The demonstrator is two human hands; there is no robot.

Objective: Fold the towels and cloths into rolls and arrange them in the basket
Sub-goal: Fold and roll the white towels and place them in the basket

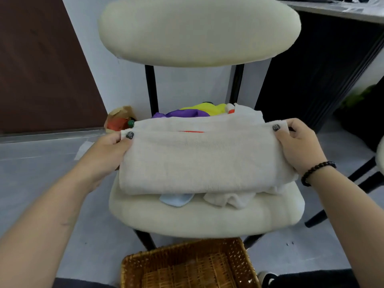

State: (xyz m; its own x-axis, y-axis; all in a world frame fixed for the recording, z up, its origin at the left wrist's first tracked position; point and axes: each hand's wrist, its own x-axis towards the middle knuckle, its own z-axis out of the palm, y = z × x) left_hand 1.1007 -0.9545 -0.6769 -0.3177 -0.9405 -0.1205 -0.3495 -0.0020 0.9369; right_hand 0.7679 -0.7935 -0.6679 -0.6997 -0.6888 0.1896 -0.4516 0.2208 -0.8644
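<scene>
You are barely started — your left hand and right hand pinch the cream towel's top corners over the chair seat, more cloths behind it, while the basket below that seat looks empty.

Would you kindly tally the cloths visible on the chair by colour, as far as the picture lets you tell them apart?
Cream or white: 3, namely the large cream towel gripped by both hands, a white crumpled cloth under it and a white cloth behind it
Light blue cloth: 1
Purple cloth: 1
Yellow cloth: 1
Total: 6 visible; others may be hidden.
</scene>
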